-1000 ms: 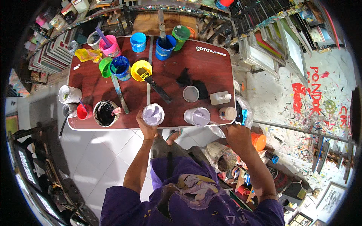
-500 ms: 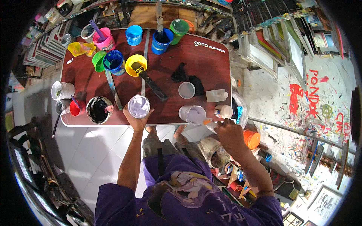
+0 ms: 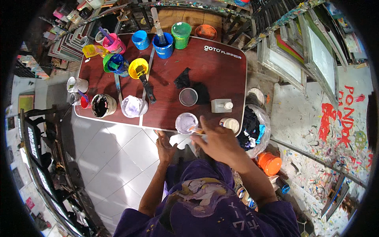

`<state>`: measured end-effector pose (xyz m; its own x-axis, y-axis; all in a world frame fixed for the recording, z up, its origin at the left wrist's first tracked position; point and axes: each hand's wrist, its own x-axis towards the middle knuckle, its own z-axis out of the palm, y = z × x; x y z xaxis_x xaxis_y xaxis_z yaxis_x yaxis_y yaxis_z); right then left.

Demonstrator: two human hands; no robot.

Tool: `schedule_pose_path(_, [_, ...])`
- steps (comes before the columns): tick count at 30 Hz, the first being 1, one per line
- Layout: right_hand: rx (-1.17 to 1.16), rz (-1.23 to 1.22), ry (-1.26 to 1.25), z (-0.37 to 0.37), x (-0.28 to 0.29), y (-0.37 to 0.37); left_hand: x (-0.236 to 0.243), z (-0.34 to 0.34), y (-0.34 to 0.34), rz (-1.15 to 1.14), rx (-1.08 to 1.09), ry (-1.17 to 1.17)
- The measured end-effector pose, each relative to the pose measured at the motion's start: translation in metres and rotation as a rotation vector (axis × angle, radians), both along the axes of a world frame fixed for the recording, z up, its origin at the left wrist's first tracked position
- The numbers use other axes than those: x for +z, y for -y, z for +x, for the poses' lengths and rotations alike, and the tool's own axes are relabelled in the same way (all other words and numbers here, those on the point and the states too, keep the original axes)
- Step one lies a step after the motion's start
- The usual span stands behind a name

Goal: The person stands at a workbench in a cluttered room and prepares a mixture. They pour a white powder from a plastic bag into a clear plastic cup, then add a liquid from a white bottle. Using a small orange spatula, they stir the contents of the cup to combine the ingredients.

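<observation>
Near the table's front edge stands a tub of pale lilac paint [image 3: 185,123], with an orange-ended stirring tool [image 3: 194,129] leaning in it. My right hand [image 3: 221,144] is over the tool's outer end, its thumb and forefinger spread to either side; whether it touches the tool is unclear. Just off the front edge, my left hand [image 3: 166,148] holds nothing, its fingers apart. A white tub with lilac-white paint [image 3: 134,106] sits farther left. Beside the lilac tub are a cream-lidded jar [image 3: 229,125] and an empty-looking clear cup [image 3: 188,97].
A translucent bottle [image 3: 222,105] and a black cloth [image 3: 182,78] lie on the red-brown table [image 3: 225,75]. Several paint pots, including a yellow one [image 3: 138,68] and a blue one [image 3: 163,47], crowd its far left. A bag of rags [image 3: 252,126] adjoins the right edge.
My left hand has let go of the white tub and moved right, off the table's edge. My right hand has moved left toward the lilac tub, its fingers now spread. The view has shifted.
</observation>
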<state>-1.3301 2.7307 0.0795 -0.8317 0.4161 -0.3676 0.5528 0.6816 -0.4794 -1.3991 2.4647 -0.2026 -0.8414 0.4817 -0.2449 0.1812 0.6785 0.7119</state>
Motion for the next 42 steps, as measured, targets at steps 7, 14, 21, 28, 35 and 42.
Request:
schedule_pose_path(7, [-0.582,-0.244,-0.159,0.14,-0.107,-0.156,0.025,0.017,0.032,-0.078,0.206,0.232])
schedule_pose_path(14, [-0.061,-0.25,-0.107,0.108,-0.244,-0.208,0.119,0.017,0.047,-0.142,0.241,0.255])
schedule_pose_path(21, [0.029,-0.433,-0.183,0.067,-0.254,-0.188,0.175,0.013,0.083,0.041,0.5,0.169])
schedule_pose_path(28, [-0.082,-0.455,-0.268,0.041,-0.222,-0.155,0.213,0.007,0.065,0.059,0.649,0.025])
schedule_pose_path(35, [-0.099,-0.528,-0.28,0.061,-0.224,-0.174,0.249,0.018,0.018,0.17,0.663,-0.191])
schedule_pose_path(42, [0.533,-0.093,-0.167,0.008,-0.218,-0.198,0.278,0.04,-0.022,0.184,0.527,-0.239])
